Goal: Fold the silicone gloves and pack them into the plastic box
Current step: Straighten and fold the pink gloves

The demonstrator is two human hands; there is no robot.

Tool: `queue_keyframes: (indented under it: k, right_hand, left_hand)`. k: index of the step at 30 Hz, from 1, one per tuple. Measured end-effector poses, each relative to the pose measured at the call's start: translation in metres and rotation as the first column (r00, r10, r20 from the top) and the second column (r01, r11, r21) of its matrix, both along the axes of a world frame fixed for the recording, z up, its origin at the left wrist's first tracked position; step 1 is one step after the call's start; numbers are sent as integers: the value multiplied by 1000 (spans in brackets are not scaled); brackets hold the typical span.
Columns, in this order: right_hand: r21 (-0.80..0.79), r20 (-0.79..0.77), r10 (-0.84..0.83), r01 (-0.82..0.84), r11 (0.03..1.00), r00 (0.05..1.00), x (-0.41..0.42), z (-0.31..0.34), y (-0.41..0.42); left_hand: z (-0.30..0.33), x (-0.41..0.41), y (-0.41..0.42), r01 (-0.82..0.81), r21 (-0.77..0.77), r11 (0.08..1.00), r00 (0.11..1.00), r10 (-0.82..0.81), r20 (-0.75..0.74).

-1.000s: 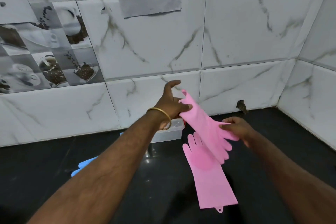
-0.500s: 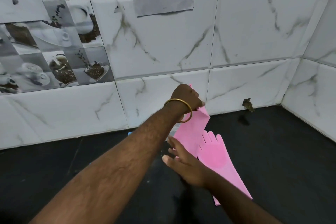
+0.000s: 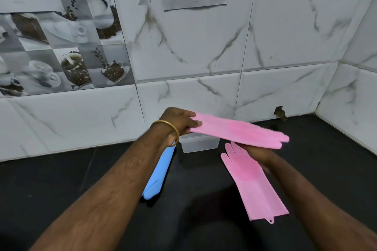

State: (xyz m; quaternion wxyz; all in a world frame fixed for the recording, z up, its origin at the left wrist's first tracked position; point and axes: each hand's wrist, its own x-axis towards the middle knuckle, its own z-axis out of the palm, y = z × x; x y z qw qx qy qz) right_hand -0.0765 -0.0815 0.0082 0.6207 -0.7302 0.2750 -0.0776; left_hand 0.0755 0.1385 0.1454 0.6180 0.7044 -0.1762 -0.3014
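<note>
I have one pink glove (image 3: 240, 130) stretched out in the air above the black counter (image 3: 61, 185), its cuff end pinched in my left hand (image 3: 179, 121), thumb over and fingers under. My right hand (image 3: 258, 155) is under the finger end; the glove covers most of that hand, so I cannot tell how tightly it grips or whether it only supports from below. The glove bends only a little across the span, so I judge it light, soft and rubbery, thick enough to hold some shape and likely to spring back open unless a fold is pressed down. The bristly patch on its palm should give grip where the smooth cuff might slip, so I would fold at the middle, bringing fingers to cuff. A second pink glove (image 3: 253, 181) lies flat on the counter just below my right hand, fingers pointing far, cuff near. A blue glove (image 3: 161, 171) lies left of it, partly under my left arm. The clear plastic box (image 3: 199, 142) sits open at the far side by the wall, beneath the held glove, and looks empty.
</note>
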Motion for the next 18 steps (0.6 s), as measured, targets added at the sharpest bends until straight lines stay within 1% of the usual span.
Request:
queue_keyframes:
  k: [1, 2, 3, 4, 5, 6, 7, 8, 9, 11, 12, 13, 15, 18]
  right_hand:
    - [82, 85, -76, 69, 994, 993, -4, -1, -4]
    - [247, 182, -183, 135, 960, 966, -9, -2, -7]
    - [456, 246, -284, 148, 878, 927, -15, -3, -8]
    - [644, 274, -361, 109, 757, 891, -21, -5, -8]
    - [771, 274, -420, 63, 633, 865, -26, -9, -6]
    - [850, 259, -461, 27, 526, 849, -30, -14, -3]
    - [895, 234, -470, 1, 447, 851, -33, -19, 1]
    - [912, 218, -458, -12, 411, 862, -35, -23, 7]
    - [902, 194, -449, 21, 430, 872, -36, -25, 15]
    - [804, 115, -454, 186, 565, 883, -33, -37, 25]
    - [747, 47, -482, 289, 599, 875, -31, -45, 28]
    - [696, -19, -517, 382, 608, 856, -31, -53, 30]
    - [667, -45, -541, 428, 610, 840, -36, -68, 31]
    - [651, -32, -536, 424, 629, 844, -48, -83, 35]
  left_hand:
    - [-9, 2, 4, -11, -12, 1000, 1000, 11, -25]
    - [-19, 3, 7, -22, -26, 999, 999, 21, -48]
    - [-29, 3, 10, -31, -39, 999, 997, 28, -71]
    - [-39, 2, 13, -37, -46, 998, 995, 33, -89]
    - [-51, -1, 16, -40, -46, 998, 994, 35, -103]
    - [-63, -5, 19, -37, -40, 999, 994, 33, -108]
    - [-75, -9, 21, -31, -34, 999, 994, 28, -109]
    - [-89, -14, 24, -23, -26, 999, 994, 20, -105]
    - [-102, -18, 26, -14, -18, 1000, 995, 12, -95]
    - [-128, -26, 32, -4, 20, 1000, 998, 5, -59]
    - [-140, -30, 36, -10, 51, 999, 999, 12, -34]
    - [-152, -32, 39, -19, 88, 996, 1000, 20, -6]
    - [-173, -37, 47, -30, 171, 985, 999, 23, 40]
    - [-198, -40, 56, -23, 276, 961, 998, 4, 69]
